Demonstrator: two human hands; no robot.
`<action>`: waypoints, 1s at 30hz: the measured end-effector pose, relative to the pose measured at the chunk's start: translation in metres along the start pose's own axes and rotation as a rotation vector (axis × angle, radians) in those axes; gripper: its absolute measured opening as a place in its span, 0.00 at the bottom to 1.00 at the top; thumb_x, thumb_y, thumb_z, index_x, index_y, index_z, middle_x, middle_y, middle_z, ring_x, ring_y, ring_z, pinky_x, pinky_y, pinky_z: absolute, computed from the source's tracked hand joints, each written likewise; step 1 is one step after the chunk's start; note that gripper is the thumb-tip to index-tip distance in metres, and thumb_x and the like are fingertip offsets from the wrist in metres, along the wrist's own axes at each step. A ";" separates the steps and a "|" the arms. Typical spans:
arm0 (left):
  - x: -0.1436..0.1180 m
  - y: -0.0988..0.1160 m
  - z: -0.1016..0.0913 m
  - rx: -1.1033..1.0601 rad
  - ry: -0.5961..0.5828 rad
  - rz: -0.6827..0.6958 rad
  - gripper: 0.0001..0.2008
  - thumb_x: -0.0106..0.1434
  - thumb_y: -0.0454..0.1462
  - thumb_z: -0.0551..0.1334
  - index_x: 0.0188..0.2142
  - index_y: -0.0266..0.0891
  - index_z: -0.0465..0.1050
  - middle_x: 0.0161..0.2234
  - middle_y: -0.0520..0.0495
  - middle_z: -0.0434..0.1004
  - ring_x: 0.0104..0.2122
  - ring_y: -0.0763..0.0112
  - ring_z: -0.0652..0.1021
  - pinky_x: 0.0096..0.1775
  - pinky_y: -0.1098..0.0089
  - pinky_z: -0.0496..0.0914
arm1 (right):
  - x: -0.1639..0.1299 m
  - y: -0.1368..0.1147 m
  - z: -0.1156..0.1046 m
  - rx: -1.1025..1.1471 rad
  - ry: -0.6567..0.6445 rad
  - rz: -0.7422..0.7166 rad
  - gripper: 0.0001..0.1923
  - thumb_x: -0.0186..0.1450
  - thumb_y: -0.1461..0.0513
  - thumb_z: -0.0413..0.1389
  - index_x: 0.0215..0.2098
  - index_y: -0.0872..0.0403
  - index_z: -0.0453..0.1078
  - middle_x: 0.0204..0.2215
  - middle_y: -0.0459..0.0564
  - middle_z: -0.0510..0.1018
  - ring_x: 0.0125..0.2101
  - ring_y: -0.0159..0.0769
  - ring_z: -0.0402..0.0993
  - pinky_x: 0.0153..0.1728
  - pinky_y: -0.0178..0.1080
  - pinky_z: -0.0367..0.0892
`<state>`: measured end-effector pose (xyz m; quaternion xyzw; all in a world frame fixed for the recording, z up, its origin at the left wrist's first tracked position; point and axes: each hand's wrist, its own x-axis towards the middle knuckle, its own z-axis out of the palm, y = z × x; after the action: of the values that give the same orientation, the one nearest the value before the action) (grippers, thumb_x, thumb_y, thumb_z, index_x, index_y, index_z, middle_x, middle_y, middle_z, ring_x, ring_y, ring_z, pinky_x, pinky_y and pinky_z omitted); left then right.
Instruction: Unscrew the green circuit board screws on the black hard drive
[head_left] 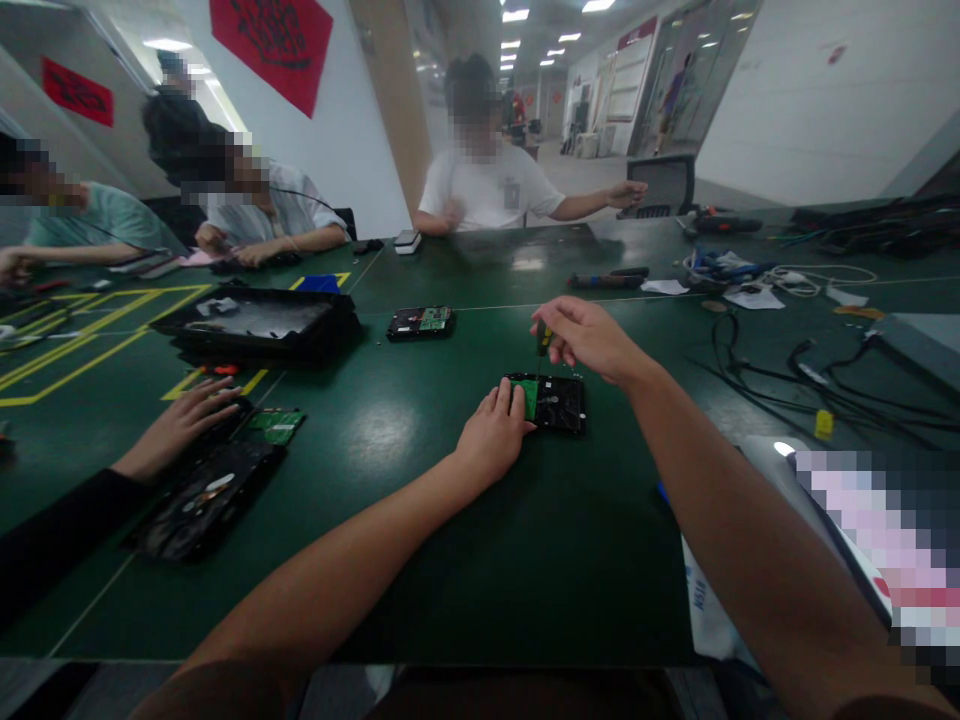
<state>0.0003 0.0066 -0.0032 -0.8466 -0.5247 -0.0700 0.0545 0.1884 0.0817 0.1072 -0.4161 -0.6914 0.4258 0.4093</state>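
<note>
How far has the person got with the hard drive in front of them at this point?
Done: the black hard drive lies circuit side up on the dark green table. In hand: the left hand rests on its left edge at the green circuit board, while the right hand holds a small screwdriver upright over it. Left: the board still sits on the drive; no loose screws are discernible.

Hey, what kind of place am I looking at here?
Probably an electronics repair or teardown workshop: a long green table shared by several seated people, opened hard drives on it, a screwdriver in the right hand, and loose cables at one side.
</note>
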 end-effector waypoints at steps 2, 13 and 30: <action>0.000 0.000 0.000 -0.003 0.001 -0.005 0.30 0.77 0.45 0.53 0.70 0.29 0.55 0.72 0.24 0.56 0.69 0.46 0.66 0.65 0.54 0.67 | 0.000 -0.001 0.000 0.034 0.008 0.014 0.20 0.71 0.43 0.55 0.42 0.51 0.71 0.41 0.53 0.81 0.24 0.30 0.72 0.21 0.37 0.60; -0.001 0.000 -0.001 -0.009 -0.010 -0.007 0.30 0.77 0.45 0.53 0.71 0.28 0.54 0.72 0.23 0.55 0.70 0.46 0.65 0.66 0.53 0.66 | -0.004 -0.006 -0.001 -0.069 0.033 -0.021 0.23 0.66 0.41 0.62 0.40 0.51 0.70 0.38 0.51 0.82 0.22 0.29 0.70 0.21 0.37 0.61; -0.002 0.001 -0.004 0.007 -0.013 -0.006 0.30 0.77 0.44 0.53 0.70 0.26 0.55 0.71 0.21 0.56 0.69 0.45 0.66 0.66 0.54 0.66 | -0.002 -0.005 -0.001 0.005 0.035 -0.032 0.14 0.70 0.49 0.59 0.39 0.51 0.73 0.39 0.50 0.82 0.24 0.30 0.71 0.21 0.37 0.59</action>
<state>0.0006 0.0036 0.0001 -0.8453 -0.5278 -0.0629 0.0536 0.1889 0.0790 0.1122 -0.4114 -0.6895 0.4137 0.4290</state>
